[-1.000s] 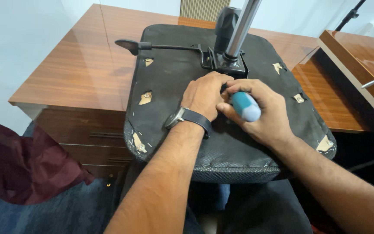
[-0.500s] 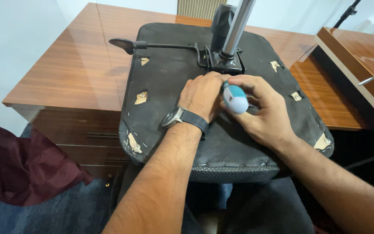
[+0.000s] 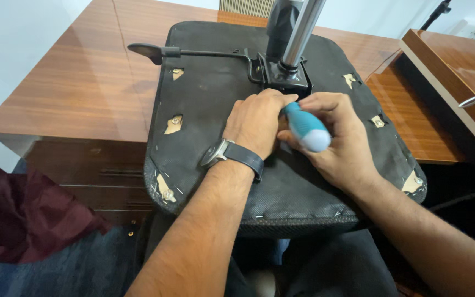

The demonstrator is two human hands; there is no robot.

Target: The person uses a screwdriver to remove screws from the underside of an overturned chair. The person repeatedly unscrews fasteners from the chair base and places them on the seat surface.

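Screwdriver [image 3: 307, 127] tip is hidden from me behind my left hand [image 3: 259, 122], so I cannot tell what it engages. My right hand [image 3: 333, 137] is closed around its teal and white handle; my left hand is curled shut against the shaft, resting on the upturned black chair seat [image 3: 210, 104]. Seat lies on the wooden worktop [image 3: 83, 82], near edge overhanging. Chrome column [image 3: 299, 33] is cut off at the top, beside the black lever [image 3: 188, 53]. Maroon cloth [image 3: 23, 214] lies lower left.
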